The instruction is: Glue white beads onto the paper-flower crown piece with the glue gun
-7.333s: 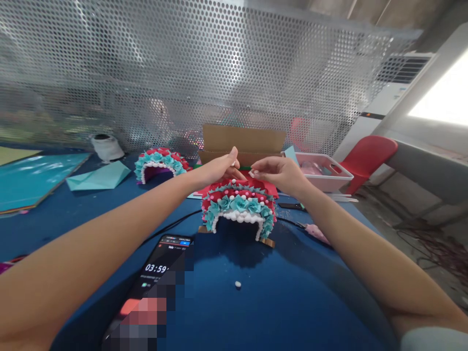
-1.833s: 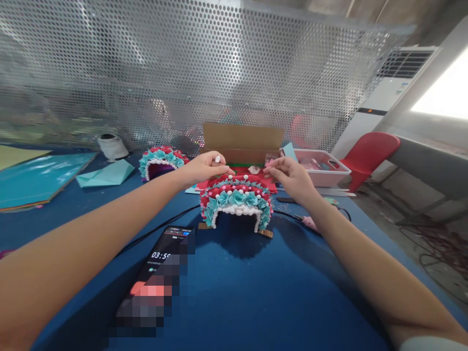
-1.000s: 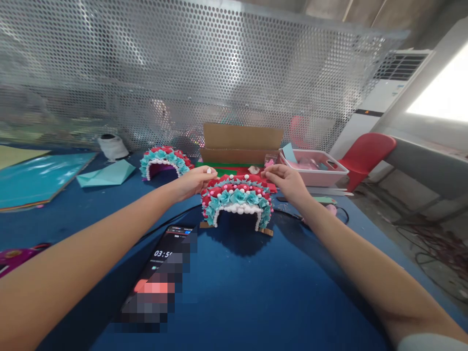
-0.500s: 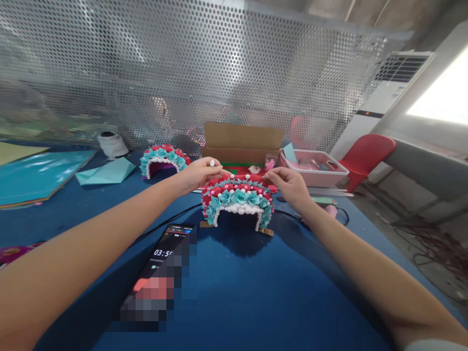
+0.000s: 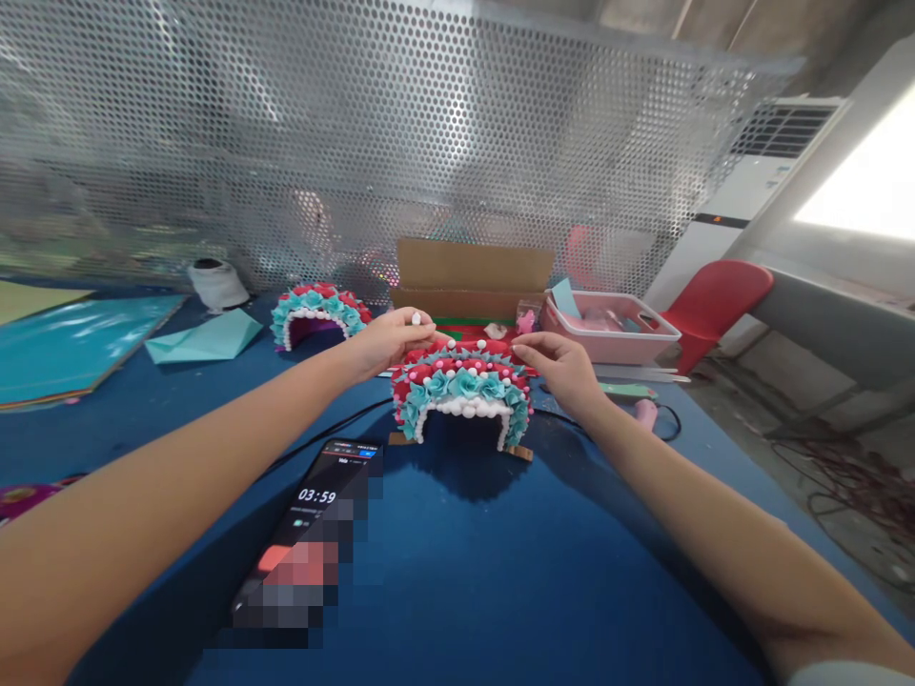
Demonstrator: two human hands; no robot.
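An arch-shaped headdress (image 5: pixel 468 386) covered in red and turquoise flowers, with white beads along its front edge, stands on the blue table before me. My left hand (image 5: pixel 392 343) is at its back left edge, fingers bent and closed against the flowers. A small white round piece (image 5: pixel 416 318) shows on those fingers; whether worn or held I cannot tell. With thumb and forefinger pinched together, my right hand (image 5: pixel 561 365) touches the top right of the headdress. Whatever is between those fingertips is too small to make out.
Behind are an open cardboard box (image 5: pixel 476 272), a pink basket (image 5: pixel 615 329) and a second flowered arch (image 5: pixel 318 310). A phone (image 5: pixel 315 505) showing a timer lies front left. Turquoise paper (image 5: pixel 204 338) lies at left, a black cable (image 5: pixel 335 429) beside the headdress. A red chair (image 5: pixel 721 295) stands right.
My right hand has moved slightly left and down, its fingertips closer to the flowers at the top of the headdress. My left hand stays nearly where it was.
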